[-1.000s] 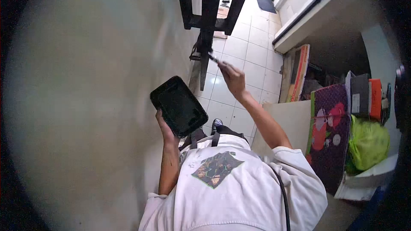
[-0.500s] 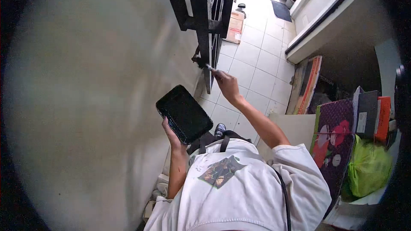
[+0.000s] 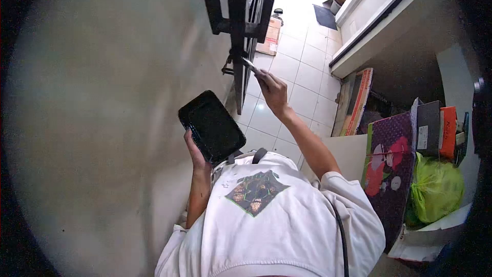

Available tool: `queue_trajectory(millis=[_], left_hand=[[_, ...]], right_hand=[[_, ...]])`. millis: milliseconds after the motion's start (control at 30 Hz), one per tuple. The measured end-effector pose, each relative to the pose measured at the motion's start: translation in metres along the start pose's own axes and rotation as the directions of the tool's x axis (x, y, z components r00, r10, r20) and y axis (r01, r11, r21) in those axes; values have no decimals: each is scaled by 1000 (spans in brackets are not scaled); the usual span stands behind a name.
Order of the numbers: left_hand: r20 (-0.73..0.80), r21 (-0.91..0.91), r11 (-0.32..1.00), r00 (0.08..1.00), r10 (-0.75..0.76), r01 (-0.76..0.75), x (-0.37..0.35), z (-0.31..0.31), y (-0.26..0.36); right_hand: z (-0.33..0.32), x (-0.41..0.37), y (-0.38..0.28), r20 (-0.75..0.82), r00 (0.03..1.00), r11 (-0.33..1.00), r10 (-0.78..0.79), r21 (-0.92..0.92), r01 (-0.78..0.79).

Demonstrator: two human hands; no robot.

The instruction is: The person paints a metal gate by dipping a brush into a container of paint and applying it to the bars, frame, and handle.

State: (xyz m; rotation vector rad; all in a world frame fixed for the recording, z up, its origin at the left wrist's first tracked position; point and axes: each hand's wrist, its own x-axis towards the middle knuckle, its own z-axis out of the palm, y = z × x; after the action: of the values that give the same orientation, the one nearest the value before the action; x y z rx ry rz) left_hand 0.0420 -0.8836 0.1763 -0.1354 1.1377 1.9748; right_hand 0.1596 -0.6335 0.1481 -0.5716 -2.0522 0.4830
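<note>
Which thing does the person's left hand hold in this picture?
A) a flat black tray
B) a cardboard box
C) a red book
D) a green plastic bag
A: the left hand grips the flat black tray at its lower edge, while the right hand holds a thin tool against the black metal frame.

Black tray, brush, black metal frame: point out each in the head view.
black tray point(image 3: 212, 127): head view, middle of its flat inner face.
brush point(image 3: 248, 64): head view, midway along the pale handle.
black metal frame point(image 3: 237, 26): head view, on the lower crossbar.
</note>
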Motion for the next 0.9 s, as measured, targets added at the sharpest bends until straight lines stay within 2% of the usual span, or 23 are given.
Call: queue_trajectory(millis=[67, 133, 167, 233, 267, 300, 367, 400, 433, 500, 567, 633, 700, 800, 833, 900], left_hand=[[-1, 33, 999, 1000, -7, 7, 2, -6, 11], [6, 59, 998, 1000, -16, 15, 8, -12, 21], [-12, 61, 998, 1000, -4, 5, 12, -16, 23], [-18, 64, 998, 1000, 5, -3, 19, -18, 29], [0, 34, 999, 1000, -17, 17, 20, -18, 34], [18, 7, 999, 999, -42, 42, 21, -19, 38], [5, 44, 998, 999, -42, 41, 23, -20, 46], [-15, 76, 997, 999, -29, 30, 25, -21, 51], [-3, 88, 995, 999, -39, 40, 26, -20, 55], [52, 96, 995, 998, -26, 21, 27, -16, 64], [-5, 133, 988, 997, -74, 74, 27, -19, 72], [-75, 156, 978, 989, -127, 137, 25, -26, 74], [-20, 125, 976, 984, -178, 179, 28, -28, 76], [-78, 199, 967, 986, -145, 158, 22, -18, 81], [-81, 199, 966, 985, -151, 164, 25, -22, 79], [-20, 183, 973, 990, -141, 142, 34, -35, 74]], right_hand=[[14, -27, 5, 1, 1000, 999, 32, -36, -32], [27, -45, 10, 116, 970, 973, 213, -118, -199], [37, -56, 14, 114, 970, 972, 215, -122, -201], [49, -66, 15, 199, 882, 901, 427, -182, -395], [56, -66, 10, 185, 853, 868, 487, -209, -450], [61, -68, 5, 194, 807, 828, 558, -183, -529], [97, -93, 21, 101, 776, 782, 622, -41, -621], [123, -112, 41, 143, 609, 611, 780, 37, -791], [151, -132, 63, 108, 462, 455, 880, 83, -887], [158, -120, 51, 113, 178, 152, 978, 204, -967], [145, -85, 15, 141, 99, 51, 985, 313, -948], [134, -65, -6, 160, 48, -41, 986, 510, -859], [125, -55, -18, 128, 140, 18, 982, 672, -741], [77, -18, -67, 153, 311, 97, 938, 746, -659], [62, -2, -85, 140, 323, 120, 936, 736, -667], [44, 13, -104, 105, 468, 230, 877, 763, -604]])
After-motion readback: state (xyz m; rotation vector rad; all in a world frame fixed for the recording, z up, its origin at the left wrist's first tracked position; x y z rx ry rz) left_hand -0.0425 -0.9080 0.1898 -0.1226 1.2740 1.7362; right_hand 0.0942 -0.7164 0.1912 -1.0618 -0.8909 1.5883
